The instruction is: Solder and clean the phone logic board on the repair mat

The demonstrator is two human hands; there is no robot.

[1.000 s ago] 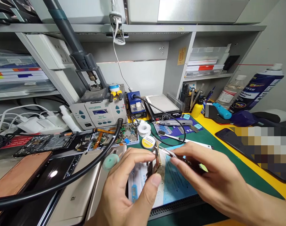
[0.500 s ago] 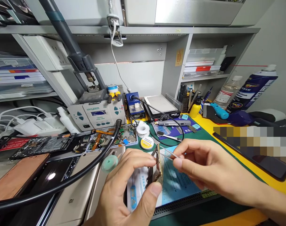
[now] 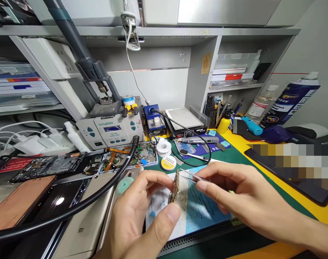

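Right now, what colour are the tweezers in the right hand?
Silver-grey; the tweezers in the right hand show best in the head view.

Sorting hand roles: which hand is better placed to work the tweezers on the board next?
Probably the right hand: it holds the tweezers, their tips pointing toward the board. The left hand is busy gripping the board's edges.

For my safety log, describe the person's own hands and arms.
Both hands are ungloved: no ring or marking shows on the left hand or the right hand. The right forearm shows no sleeve or watch up to the picture's edge.
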